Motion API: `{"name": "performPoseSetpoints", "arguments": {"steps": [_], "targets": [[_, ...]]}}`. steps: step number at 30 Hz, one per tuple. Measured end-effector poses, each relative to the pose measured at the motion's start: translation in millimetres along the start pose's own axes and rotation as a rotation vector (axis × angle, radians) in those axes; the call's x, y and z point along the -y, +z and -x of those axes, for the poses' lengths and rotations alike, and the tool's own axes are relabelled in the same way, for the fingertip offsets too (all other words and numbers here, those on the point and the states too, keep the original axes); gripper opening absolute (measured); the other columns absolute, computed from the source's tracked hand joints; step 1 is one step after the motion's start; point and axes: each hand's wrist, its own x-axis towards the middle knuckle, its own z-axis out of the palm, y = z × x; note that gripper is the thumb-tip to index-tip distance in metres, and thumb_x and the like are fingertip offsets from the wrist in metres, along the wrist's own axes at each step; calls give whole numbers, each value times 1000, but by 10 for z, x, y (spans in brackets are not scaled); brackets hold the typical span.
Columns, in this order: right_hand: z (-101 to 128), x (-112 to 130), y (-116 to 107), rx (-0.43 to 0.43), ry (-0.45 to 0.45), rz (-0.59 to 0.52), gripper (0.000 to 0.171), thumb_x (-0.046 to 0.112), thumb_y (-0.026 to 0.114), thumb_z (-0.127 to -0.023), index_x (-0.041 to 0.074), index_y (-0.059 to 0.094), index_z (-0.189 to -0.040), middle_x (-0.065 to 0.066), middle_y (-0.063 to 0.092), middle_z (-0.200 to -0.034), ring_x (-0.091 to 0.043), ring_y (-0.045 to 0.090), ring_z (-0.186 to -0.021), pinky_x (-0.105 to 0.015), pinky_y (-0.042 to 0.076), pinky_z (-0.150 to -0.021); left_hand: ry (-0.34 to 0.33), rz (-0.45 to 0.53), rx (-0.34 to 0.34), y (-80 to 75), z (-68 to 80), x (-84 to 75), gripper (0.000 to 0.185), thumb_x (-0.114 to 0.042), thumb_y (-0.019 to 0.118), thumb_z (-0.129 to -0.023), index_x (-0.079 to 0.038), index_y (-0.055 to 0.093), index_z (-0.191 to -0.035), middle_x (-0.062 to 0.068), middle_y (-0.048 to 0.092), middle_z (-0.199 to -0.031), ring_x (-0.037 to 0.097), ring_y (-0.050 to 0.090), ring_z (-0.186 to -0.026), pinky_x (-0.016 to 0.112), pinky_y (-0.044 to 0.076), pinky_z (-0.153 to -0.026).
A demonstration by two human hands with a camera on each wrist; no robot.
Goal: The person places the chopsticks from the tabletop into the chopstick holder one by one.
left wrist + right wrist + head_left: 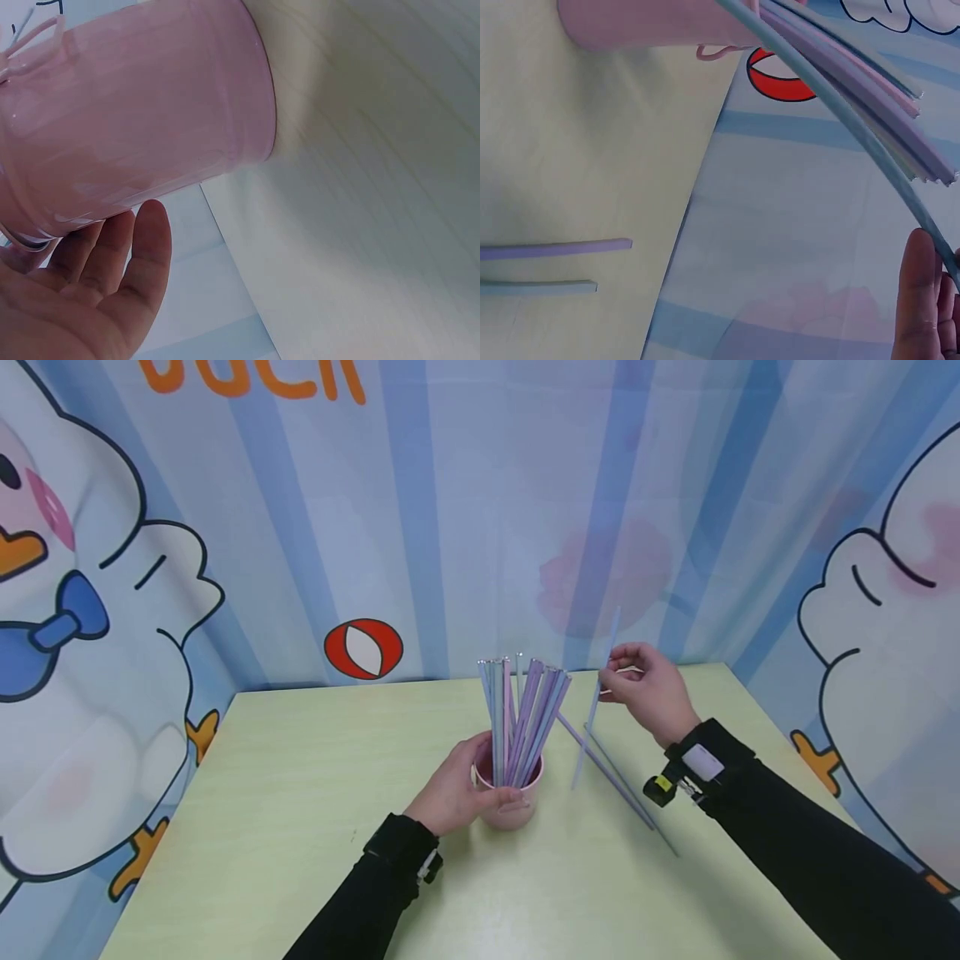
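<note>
A pink cup (513, 806) stands on the pale green table (300, 793) with a bundle of purple and blue straws (525, 718) upright in it. My left hand (457, 793) holds the cup from its left side, thumb across the front. In the left wrist view the cup wall (150, 112) fills the frame above my fingers (112, 270). My right hand (648, 689) pinches a light blue straw (592, 718) to the right of the cup; the straw is nearly upright and its lower end is near the table. The right wrist view shows this straw (855, 127) beside the bundle (885, 112).
Two loose straws lie on the table right of the cup, one purple (607, 772) and one grey-blue (637, 806); their ends (555, 249) show in the right wrist view. Cartoon-printed backdrop walls (450, 527) close in the table at the back and sides.
</note>
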Motion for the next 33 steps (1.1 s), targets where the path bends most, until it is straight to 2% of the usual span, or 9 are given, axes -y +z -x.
{"name": "performPoseSetpoints", "arguments": {"steps": [7,11,23,33], "targets": [[-40,88,123,-31,-43,-194,33,5,64,-93,-2,45,-118,-13,51,-100,-18,65,-80,-34,57,-76,-3,-3,3,3,1,7,93,-47,81,-74,-20,34,-150,-1,45,-141,17,44,-125,44,31,-109],[-38,103,181,-37,-67,-238,27,2,63,-93,2,45,-113,-14,50,-99,-19,65,-80,-36,56,-76,-8,0,6,2,-2,5,93,-47,81,-74,-20,34,-150,-2,45,-141,16,44,-124,43,32,-109],[57,-10,326,18,-48,-167,31,5,64,-93,-1,43,-116,-16,50,-100,-19,65,-81,-40,56,-77,-1,21,12,-11,-24,5,91,-45,82,-74,-22,36,-149,-4,49,-136,14,49,-118,41,35,-107],[150,-151,452,54,-56,-115,36,0,65,-91,-10,42,-116,-19,50,-100,-18,62,-82,-39,57,-74,14,31,23,-13,-36,19,89,-42,83,-75,-22,37,-148,-6,49,-137,11,49,-120,39,35,-107]]}}
